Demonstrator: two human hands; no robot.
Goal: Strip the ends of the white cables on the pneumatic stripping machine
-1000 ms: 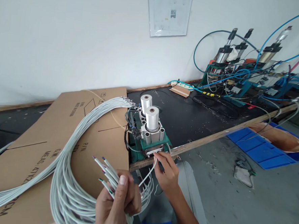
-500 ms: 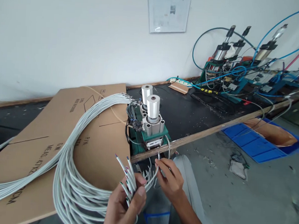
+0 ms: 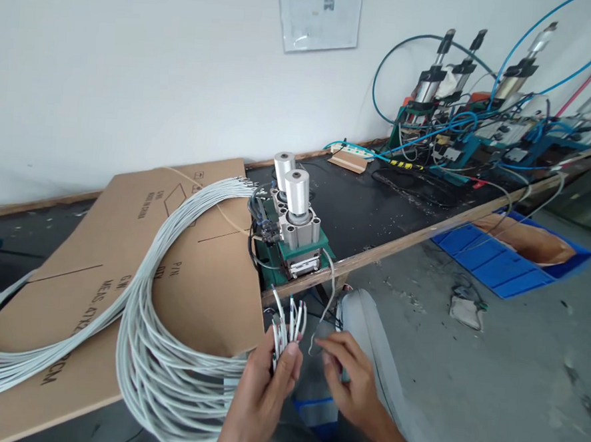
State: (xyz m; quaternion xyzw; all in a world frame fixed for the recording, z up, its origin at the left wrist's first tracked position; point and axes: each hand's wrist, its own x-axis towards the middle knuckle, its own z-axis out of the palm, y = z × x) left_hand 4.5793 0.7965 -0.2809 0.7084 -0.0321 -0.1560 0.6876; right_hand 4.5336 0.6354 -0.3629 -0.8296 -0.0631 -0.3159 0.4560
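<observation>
My left hand [image 3: 265, 392] is closed round a bundle of grey cables [image 3: 166, 366], with several stripped cable ends [image 3: 286, 324] sticking up above my thumb. My right hand [image 3: 348, 377] is just to its right, fingers pinched on a single thin cable end [image 3: 314, 342] that hangs down. Both hands sit below the bench edge, in front of a small green pneumatic press [image 3: 290, 237] with two silver cylinders. The cable bundle loops left across a flat cardboard sheet [image 3: 123, 257].
The black bench [image 3: 376, 219] has a wooden front edge. More pneumatic machines with blue hoses [image 3: 461, 134] stand at the back right beside a power strip [image 3: 347, 149]. A blue crate [image 3: 508, 251] lies on the grey floor. A framed paper [image 3: 318, 12] hangs on the wall.
My right hand has drawn the single cable away from the press, down and toward me. My left hand moved right with its cable ends, closer to the right hand. The view shifted.
</observation>
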